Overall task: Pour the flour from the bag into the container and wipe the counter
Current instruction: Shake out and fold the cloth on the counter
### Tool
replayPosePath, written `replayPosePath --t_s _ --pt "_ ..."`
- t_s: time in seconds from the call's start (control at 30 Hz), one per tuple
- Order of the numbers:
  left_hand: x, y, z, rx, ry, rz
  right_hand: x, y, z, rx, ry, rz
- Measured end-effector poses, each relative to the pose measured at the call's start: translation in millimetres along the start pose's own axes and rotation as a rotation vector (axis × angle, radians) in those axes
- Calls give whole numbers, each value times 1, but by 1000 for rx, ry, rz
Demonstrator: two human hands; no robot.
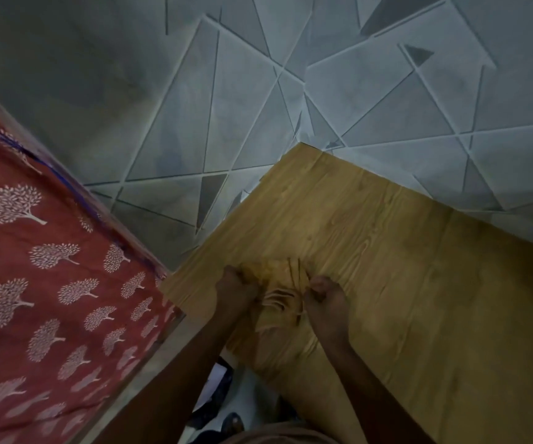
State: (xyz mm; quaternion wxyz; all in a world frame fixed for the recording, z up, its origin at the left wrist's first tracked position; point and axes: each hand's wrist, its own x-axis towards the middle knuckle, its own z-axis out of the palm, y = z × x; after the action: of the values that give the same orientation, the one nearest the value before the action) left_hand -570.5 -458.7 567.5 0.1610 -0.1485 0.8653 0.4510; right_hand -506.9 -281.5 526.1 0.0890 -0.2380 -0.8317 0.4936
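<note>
A crumpled yellowish-tan cloth (279, 285) lies on the wooden counter (403, 267) near its left edge. My left hand (234, 285) grips the cloth's left side with curled fingers. My right hand (322, 294) grips its right side the same way. The cloth is bunched and folded between both hands. No flour bag and no container are in view.
A red fabric with white tree prints (34, 283) covers a surface to the left of the counter. A grey wall with triangular line pattern (290, 91) rises behind. Below the counter's near edge, dark items and something white (217, 389) lie on the floor.
</note>
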Motion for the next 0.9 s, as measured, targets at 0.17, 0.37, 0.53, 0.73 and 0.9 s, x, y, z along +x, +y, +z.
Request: replayPosePath --t_s 0.17,0.37,0.53,0.73,0.9 --pt "9 23 4 -260 -4 -151 -18 -26 -17 -5 106 -58" --pt "3 59 4 -612 -158 -283 -13 -44 -10 741 -252 867" --pt "-22 50 -5 -500 -259 -245 11 -49 -9 1114 -189 837" --pt "-41 12 -1 -184 -246 -30 -1 -27 -16 461 -80 518" --pt "-45 -21 11 191 -175 164 -23 -11 -15 81 -143 245"
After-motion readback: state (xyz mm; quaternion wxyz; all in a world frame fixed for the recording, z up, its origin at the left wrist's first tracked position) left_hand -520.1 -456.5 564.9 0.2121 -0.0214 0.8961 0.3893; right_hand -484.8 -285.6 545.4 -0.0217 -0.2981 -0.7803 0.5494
